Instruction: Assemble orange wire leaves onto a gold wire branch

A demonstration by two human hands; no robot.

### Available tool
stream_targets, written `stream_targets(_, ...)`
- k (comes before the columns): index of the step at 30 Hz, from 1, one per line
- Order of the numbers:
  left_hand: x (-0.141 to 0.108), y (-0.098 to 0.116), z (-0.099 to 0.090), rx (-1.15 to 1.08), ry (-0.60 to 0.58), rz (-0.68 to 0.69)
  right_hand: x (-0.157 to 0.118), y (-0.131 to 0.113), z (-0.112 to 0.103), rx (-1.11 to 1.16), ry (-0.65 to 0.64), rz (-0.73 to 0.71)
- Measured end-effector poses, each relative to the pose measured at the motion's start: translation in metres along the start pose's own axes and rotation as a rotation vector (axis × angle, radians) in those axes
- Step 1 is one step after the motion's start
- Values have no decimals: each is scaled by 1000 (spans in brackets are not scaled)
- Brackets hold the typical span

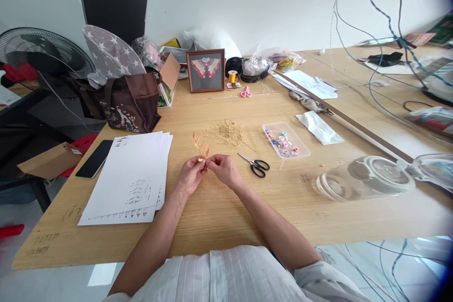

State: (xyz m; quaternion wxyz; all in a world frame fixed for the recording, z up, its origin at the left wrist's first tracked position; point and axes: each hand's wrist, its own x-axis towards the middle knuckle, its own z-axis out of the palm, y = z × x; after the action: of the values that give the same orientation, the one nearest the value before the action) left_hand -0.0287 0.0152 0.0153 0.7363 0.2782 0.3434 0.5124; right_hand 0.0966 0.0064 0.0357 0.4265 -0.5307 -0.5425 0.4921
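Between my two hands, above the wooden table, is a small sprig of orange leaves on gold wire [197, 140]. My left hand [191, 173] pinches it near the lower end, thumb against fingers. Close beside it, almost touching, my right hand [223, 168] has its fingertips pressed together at the same end; the bit they grip is hidden. Beyond the hands lies a loose tangle of gold wire [228, 133]. Scissors with black handles [257, 166] rest to the right of my right hand.
White drawn sheets [123, 179] and a phone [94, 159] lie left. To the right are a bead tray [302, 149], a white paper packet [320, 127] and a clear lidded jar [339, 184]. Behind stand a framed collar picture [205, 84], a yellow spool [232, 77], pink scissors [246, 92] and a brown bag [141, 104].
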Motion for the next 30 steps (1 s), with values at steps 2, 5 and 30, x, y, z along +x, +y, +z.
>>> stream_targets(2, 0, 0, 0, 6, -37, -2, -1, -1, 0, 33, -15, 0)
stream_targets(5, 0, -1, 0, 15, -70, 10, -1, -2, 1, 40, -16, 8)
stream_targets(30, 3, -9, 1, 79, 140, 149, -1, 6, 4, -182, 99, -46)
